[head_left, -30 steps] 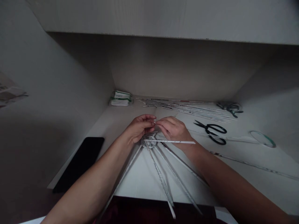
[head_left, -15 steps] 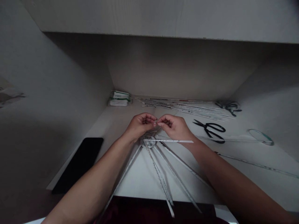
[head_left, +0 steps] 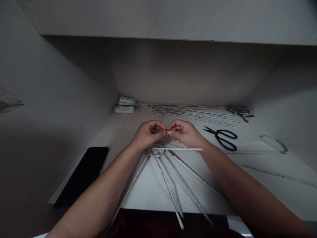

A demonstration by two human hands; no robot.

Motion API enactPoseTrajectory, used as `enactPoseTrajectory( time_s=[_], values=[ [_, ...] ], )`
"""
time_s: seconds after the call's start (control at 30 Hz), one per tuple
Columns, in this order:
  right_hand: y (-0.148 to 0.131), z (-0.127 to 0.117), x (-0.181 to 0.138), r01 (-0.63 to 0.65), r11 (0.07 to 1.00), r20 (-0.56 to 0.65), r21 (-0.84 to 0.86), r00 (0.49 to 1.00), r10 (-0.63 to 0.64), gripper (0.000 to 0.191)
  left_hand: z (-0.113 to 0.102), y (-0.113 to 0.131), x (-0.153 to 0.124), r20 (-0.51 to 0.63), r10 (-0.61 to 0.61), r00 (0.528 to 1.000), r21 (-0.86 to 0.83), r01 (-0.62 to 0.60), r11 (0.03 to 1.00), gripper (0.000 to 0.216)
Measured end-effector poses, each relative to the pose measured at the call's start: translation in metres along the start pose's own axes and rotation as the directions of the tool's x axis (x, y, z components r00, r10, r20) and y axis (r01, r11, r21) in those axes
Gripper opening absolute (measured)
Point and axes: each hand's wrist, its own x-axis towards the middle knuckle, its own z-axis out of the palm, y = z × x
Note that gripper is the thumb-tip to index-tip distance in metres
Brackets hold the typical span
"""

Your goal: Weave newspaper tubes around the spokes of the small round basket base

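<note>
Pale walls and a deep white panel across the top of the frame enclose a white work surface. At centre lies a small round woven piece, grey-white and speckled like newsprint; at least five thin strips fan from it toward the lower edge, and one crossing strip points right. Just above it, the left hand and right hand meet at their fingertips, pinched on a pale bit too small to identify. Compared with one second earlier, the right hand, then flatter, is arched with fingers curled; the woven piece has kept its place beneath. Counted around them: one pair of black scissors right of centre, one green-and-white packet upper left of centre, one black slab lower left, one hoop at right, and one bundle of strips behind, overlapping too much to number.
</note>
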Motion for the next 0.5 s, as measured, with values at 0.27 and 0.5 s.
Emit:
enactPoseTrajectory(
  time_s=[0.27,0.5],
  values=[
    [-0.0025,0.0020,-0.0049,0.316,0.788,-0.035,-0.528,0.919,-0.392,0.004,-0.0017,-0.0026,0.0024,-0.061,-0.139,0.988,-0.213,0.123,0.969,0.023],
    [0.0013,0.0007,-0.0044,0.383,0.638,0.055,-0.668,0.880,-0.471,0.011,-0.0026,-0.0021,0.0029,-0.061,-0.138,0.989,-0.173,0.126,0.977,0.022]
  ],
)
